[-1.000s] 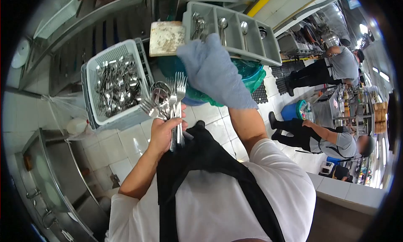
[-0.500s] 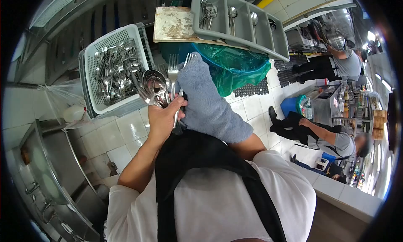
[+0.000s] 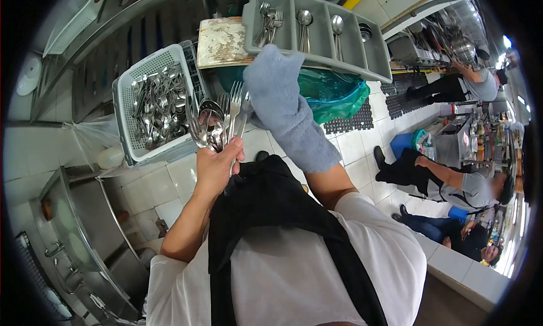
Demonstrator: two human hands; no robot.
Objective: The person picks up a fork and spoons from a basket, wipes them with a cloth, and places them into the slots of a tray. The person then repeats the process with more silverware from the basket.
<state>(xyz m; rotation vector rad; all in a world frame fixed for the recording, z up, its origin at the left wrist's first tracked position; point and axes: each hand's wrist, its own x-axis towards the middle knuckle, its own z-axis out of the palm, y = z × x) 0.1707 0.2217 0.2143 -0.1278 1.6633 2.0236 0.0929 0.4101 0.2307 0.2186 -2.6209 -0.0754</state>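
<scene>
My left hand (image 3: 218,165) is closed around a bundle of cutlery, its thumb pressed across the handles. Several forks (image 3: 235,105) and a slotted spoon (image 3: 211,112) stick up from this grip. A grey-blue towel (image 3: 277,91) covers my right hand and much of the forearm (image 3: 329,186), so its fingers are hidden. The towel's top end overlaps the near rim of a grey cutlery tray (image 3: 317,59), below the forks compartment. Inside the tray are forks (image 3: 271,23), spoons (image 3: 305,29) and other cutlery, sorted by compartment. Left of my left hand, a white perforated basket (image 3: 125,108) holds a heap of mixed cutlery.
The tray rests partly on a worn board (image 3: 223,40). Under it is a bin with a green liner (image 3: 334,97). A metal sink (image 3: 85,218) is at lower left. Several people are to the right, one standing by a blue bin (image 3: 403,145), one seated (image 3: 452,230).
My towel-covered right hand has moved up and away from the cutlery bundle, toward the tray. My left hand keeps its grip and sits slightly lower. The view has shifted a little.
</scene>
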